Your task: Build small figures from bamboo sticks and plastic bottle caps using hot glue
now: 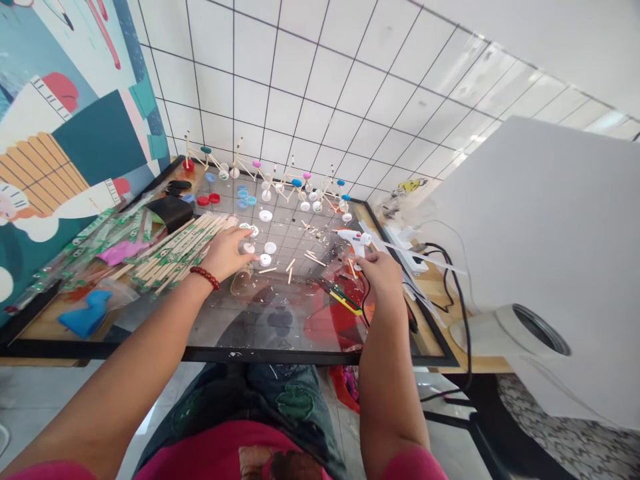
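Observation:
My left hand [227, 253] reaches over the glass tabletop [210, 327], thumb and forefinger apart around several white bottle caps. The forefinger is at one cap [249, 229], and the thumb tip is beside another cap [265, 259]. A further white cap [271, 247] lies just to the right. On the right, my right hand [383, 272] pinches the lower handle of a white hot glue gun [356, 239], whose nozzle points left. Short cut wooden stick pieces [290, 267] lie between the hands.
Stick-and-cap figures [280, 187] line the back edge by the tiled wall. Paper-wrapped chopsticks [175, 257] and a blue balloon [87, 313] lie left. Yellow-handled cutters [345, 300] rest near my right wrist. Black cables [457, 287] and a beige cylindrical container [510, 330] stand right.

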Tool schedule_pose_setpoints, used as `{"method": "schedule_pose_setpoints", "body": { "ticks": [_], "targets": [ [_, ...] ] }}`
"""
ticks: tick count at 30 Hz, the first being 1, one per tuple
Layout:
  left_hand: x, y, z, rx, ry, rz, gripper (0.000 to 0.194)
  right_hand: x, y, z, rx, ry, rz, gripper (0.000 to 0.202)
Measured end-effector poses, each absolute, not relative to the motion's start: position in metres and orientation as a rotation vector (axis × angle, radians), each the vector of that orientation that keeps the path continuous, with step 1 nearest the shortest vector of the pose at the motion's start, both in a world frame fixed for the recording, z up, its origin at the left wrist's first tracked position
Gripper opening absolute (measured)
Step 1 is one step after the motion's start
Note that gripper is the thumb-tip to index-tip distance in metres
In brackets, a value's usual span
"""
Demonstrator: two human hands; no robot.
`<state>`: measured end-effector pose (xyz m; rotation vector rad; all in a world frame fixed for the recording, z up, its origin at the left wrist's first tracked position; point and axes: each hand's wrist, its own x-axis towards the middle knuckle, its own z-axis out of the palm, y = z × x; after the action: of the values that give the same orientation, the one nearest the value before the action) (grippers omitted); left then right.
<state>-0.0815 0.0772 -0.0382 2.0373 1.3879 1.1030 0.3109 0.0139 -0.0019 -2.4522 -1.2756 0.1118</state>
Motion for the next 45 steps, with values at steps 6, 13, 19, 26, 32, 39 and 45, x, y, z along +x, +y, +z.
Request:
{"method": "schedule_pose_setpoints", "body": {
  "ticks": [6, 13, 19, 26, 32, 39, 45],
  "targets": [
    [-0.09, 0.085, -0.033, 1.868, 1.472, 1.605, 0.024, 0.318, 0.04, -0.012, -2.431, -1.287, 0.109, 0.068],
    [-0.09, 0.081, -0.034, 2.006, 1.399, 1.697, 0.013, 0.308, 0.056, -0.026, -2.346, -1.323, 0.176, 0.063],
    [-0.069, 0.06, -0.034, 2.541, 1.198, 1.377, 0.011, 0.304, 0.061, -0.029, -2.316, -1.359, 0.186, 0.054],
    [-0.062, 0.057, -0.044, 2.709, 1.322, 0.974, 0.031, 0.309, 0.06, -0.03, -2.326, -1.385, 0.202, 0.046],
    [-0.058, 0.053, -0.045, 2.715, 1.528, 0.836, 0.025, 0.309, 0.059, -0.031, -2.336, -1.398, 0.197, 0.046],
    [-0.056, 0.057, -0.037, 2.114, 1.268, 1.264, 0.026, 0.306, 0.059, -0.03, -2.295, -1.369, 0.205, 0.045],
    [-0.052, 0.055, -0.025, 1.189, 0.871, 1.242, 0.044, 0.308, 0.06, -0.03, -2.204, -1.352, 0.252, 0.045]
  ]
}}
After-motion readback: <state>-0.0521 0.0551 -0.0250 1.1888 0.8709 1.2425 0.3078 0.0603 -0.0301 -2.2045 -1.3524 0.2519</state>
